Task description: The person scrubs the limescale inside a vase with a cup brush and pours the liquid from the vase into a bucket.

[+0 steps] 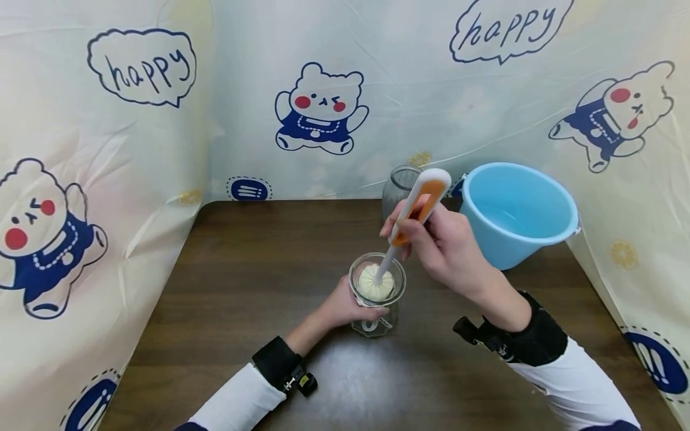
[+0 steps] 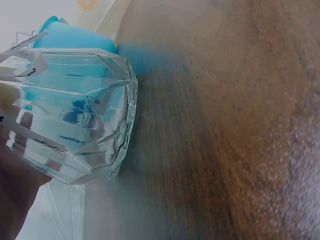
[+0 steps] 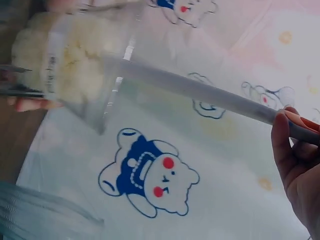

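My left hand (image 1: 345, 304) grips a clear glass jar (image 1: 372, 329) by its upper part, with the mouth facing up. In the left wrist view, the jar's faceted base (image 2: 117, 125) hangs above the tabletop, with a printed strip around its body. My right hand (image 1: 450, 251) holds a bottle brush (image 1: 436, 181) by its white and orange handle, above the jar. The brush's pale sponge head (image 1: 375, 284) is inside the jar mouth. From the right wrist view, its grey stem (image 3: 200, 92) runs into the jar and the sponge shows through the glass.
Behind my right hand, a second glass jar (image 1: 395, 190) stands at the table's back edge. To its right is a light blue bucket (image 1: 517, 218). A patterned cloth (image 1: 242, 108) hangs around the brown wooden table (image 1: 242, 269).
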`<state>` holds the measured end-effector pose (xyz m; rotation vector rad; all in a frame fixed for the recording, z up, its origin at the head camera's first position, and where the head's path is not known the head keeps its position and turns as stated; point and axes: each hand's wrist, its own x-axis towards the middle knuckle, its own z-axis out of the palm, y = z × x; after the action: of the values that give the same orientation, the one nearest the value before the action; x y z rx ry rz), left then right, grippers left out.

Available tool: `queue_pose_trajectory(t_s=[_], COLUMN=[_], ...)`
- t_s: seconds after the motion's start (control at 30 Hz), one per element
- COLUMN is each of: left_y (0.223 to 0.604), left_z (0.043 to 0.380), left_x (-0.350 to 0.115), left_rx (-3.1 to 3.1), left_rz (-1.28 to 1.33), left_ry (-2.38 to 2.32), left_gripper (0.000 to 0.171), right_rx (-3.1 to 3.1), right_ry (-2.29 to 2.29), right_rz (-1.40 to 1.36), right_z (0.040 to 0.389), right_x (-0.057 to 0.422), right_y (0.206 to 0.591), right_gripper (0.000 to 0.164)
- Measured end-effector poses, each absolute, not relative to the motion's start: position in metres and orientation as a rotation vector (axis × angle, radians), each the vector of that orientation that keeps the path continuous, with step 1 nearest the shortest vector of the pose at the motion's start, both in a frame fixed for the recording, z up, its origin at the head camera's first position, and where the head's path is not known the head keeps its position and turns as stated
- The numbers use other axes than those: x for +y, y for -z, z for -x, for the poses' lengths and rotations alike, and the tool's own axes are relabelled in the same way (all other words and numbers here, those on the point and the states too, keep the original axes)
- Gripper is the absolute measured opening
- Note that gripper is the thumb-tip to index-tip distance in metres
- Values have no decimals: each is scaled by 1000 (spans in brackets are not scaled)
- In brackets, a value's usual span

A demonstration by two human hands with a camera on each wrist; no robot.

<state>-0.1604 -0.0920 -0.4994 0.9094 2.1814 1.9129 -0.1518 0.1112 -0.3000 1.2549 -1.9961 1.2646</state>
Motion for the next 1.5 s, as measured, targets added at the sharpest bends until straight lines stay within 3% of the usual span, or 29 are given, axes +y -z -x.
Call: queue_pose_trajectory(t_s=[0.2, 0.4, 0.53, 0.77, 1.1, 1.5], left_y=[498, 499, 498, 496, 500, 498], left_z=[160, 158, 159, 162, 159, 161], left_x=[-93, -95, -94, -93, -94, -93], left_rx=[2166, 2145, 2151, 2143, 2189, 2189], left_rz=[-924, -907, -919, -929, -891, -907], left_ry=[-1912, -1892, -1908, -1927, -1892, -1888], left_gripper=[84, 84, 96, 81, 93, 81], right_rx=[-2044, -2152, -2093, -1984, -2208, -1956], right_ry=[-1314, -1292, -1319, -1350, -1439, -1486], right_rz=[-1300, -1355, -1360, -1282, -1262, -1276], right_z=[152, 153, 150, 141, 145, 141], right_x=[99, 89, 93, 103, 94, 98], right_y=[326, 359, 339, 297, 357, 305], right_gripper=[34, 19, 28, 38, 10, 36])
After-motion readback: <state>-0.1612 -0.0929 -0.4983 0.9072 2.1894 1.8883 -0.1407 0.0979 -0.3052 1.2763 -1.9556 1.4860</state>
